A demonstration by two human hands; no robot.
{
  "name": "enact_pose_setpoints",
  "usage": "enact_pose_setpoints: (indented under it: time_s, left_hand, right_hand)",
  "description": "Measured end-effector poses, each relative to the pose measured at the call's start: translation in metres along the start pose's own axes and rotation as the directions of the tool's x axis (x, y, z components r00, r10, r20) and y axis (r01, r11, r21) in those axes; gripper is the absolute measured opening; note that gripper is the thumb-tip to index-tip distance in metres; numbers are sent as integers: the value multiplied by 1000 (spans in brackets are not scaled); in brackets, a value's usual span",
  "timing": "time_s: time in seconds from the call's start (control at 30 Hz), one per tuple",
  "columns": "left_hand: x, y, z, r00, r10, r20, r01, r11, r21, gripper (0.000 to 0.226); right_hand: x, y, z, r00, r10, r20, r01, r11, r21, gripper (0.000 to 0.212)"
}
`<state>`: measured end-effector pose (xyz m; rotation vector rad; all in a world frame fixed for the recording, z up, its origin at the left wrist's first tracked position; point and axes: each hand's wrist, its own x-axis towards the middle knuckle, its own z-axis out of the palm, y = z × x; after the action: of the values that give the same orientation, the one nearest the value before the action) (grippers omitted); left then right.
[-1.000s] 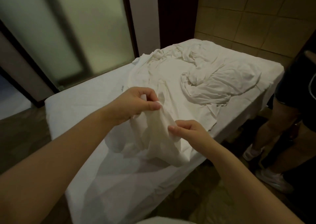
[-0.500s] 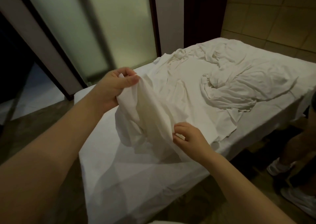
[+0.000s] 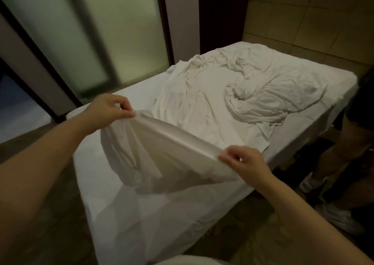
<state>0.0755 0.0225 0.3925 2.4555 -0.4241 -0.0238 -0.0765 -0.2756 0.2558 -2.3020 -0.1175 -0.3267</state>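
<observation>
The left hand (image 3: 109,109) pinches one end of the thin white cloth (image 3: 153,155) at 10 o'clock. The right hand (image 3: 247,163) pinches the other end at 4 o'clock. The cloth stretches between them and hangs onto the white bed (image 3: 141,214). A crumpled white sheet (image 3: 263,97) lies at 1 o'clock

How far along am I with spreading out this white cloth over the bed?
Done: one edge of the white cloth is pulled straight. In hand: the left hand and right hand each pinch an end of that edge above the bed. Left: the rest hangs bunched, no fold made, and a crumpled pile of linen waits at the far end.
</observation>
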Motion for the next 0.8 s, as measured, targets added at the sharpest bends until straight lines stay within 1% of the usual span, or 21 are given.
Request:
enact_pose_setpoints:
  time_s: [0.03,0.07,0.1,0.13,0.17,0.23,0.3,0.4,0.43,0.47,0.53,0.6,0.63,0.67,0.73,0.77,0.8]
  left_hand:
    - [3,-10,-3,1000,-10,-24,9,1000,-30,10]
    - [5,-19,-7,999,-23,-44,20,998,-66,15]
    - [7,-29,-12,998,-29,-55,24,996,-90,16]
    - [6,-39,-17,998,-29,-51,24,995,-94,15]
    - [5,-49,-21,999,-24,-28,22,997,-75,15]
    - [1,-72,-24,998,-16,58,17,1000,-8,17]
    - [-2,-91,-23,990,-30,138,23,998,51,17]
    - [-6,-110,-19,982,-32,184,24,999,46,15]
    - [-10,-114,-16,978,-36,203,25,998,59,13]
    - [-15,-119,-12,971,-44,235,23,996,89,10]
    - [-28,-131,-3,944,-72,322,15,984,176,9]
    - [-47,-142,2,920,-102,380,11,972,235,11]
    - [-58,-149,2,915,-111,388,15,970,242,12]
    - [-71,-155,1,916,-119,384,25,971,239,13]
    - [-101,-165,-6,924,-142,356,63,973,224,13]
    - [-118,-170,-9,926,-162,341,89,971,220,13]
    - [-135,-176,-11,928,-184,325,115,969,219,12]
  right_hand:
    - [-5,0,2,983,3,182,34,979,-200,40]
    - [-18,7,10,938,52,342,77,933,-352,33]
    - [-36,17,20,879,140,455,92,888,-451,29]
    - [-56,27,30,815,238,529,74,861,-503,27]
    - [-76,35,37,766,333,549,11,848,-529,25]
    - [-105,44,43,733,451,510,-134,830,-542,18]
    - [-114,38,43,719,503,479,-207,813,-544,15]
    - [-125,25,44,664,564,490,-382,820,-426,18]
    - [-132,22,45,653,582,484,-414,810,-416,20]
    - [-142,19,47,649,592,478,-408,801,-438,22]
    - [-164,12,57,629,598,496,-338,786,-518,27]
    - [-185,4,75,602,582,546,-238,784,-573,19]
    - [-194,-1,85,598,578,556,-184,774,-606,20]
    - [-201,-5,93,611,572,547,-132,755,-643,23]
    - [-214,-8,104,685,536,493,-37,702,-711,27]
    - [-218,-8,106,729,521,444,-16,661,-750,27]
    - [-221,-8,104,764,517,386,-24,620,-784,26]
